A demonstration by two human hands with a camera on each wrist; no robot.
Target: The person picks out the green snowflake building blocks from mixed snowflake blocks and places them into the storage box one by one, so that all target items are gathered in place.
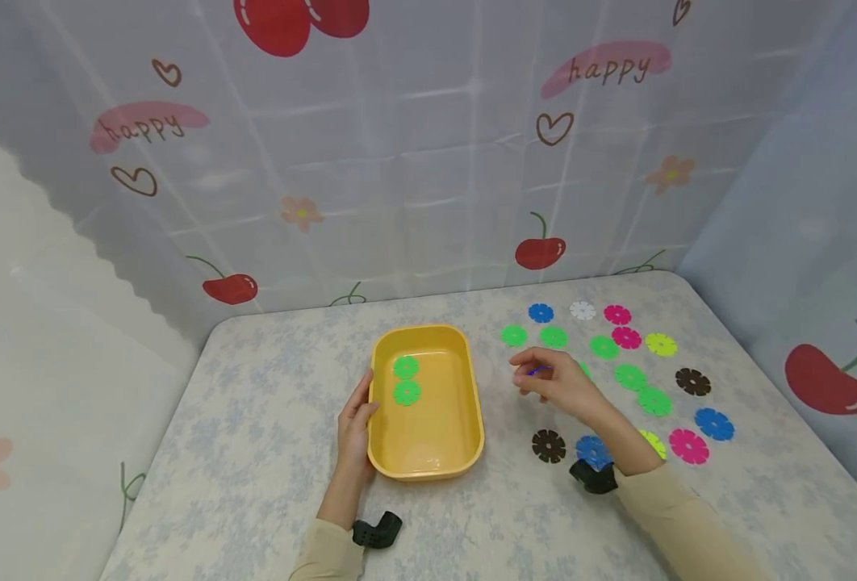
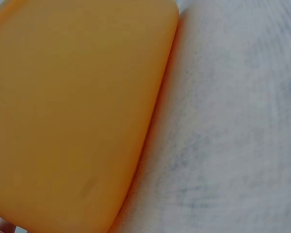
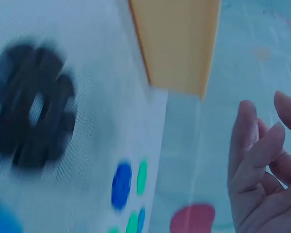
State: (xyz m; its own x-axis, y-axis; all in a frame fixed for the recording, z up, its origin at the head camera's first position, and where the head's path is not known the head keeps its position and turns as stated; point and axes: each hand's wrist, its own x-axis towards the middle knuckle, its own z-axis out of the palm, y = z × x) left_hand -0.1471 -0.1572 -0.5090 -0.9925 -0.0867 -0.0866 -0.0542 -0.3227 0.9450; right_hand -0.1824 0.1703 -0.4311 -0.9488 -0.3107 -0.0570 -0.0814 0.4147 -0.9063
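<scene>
In the head view, our left hand (image 1: 356, 420) is gripping the yellow tray (image 1: 436, 436), two green discs (image 1: 406, 394) lying inside; our right hand (image 1: 561, 386) is hovering, loosely curved. In the left wrist view, the tray is resting on the table (image 2: 233, 121). In the right wrist view, that hand is holding nothing visible; we should be pinching the blue disc (image 3: 121, 186) by its edge.
</scene>
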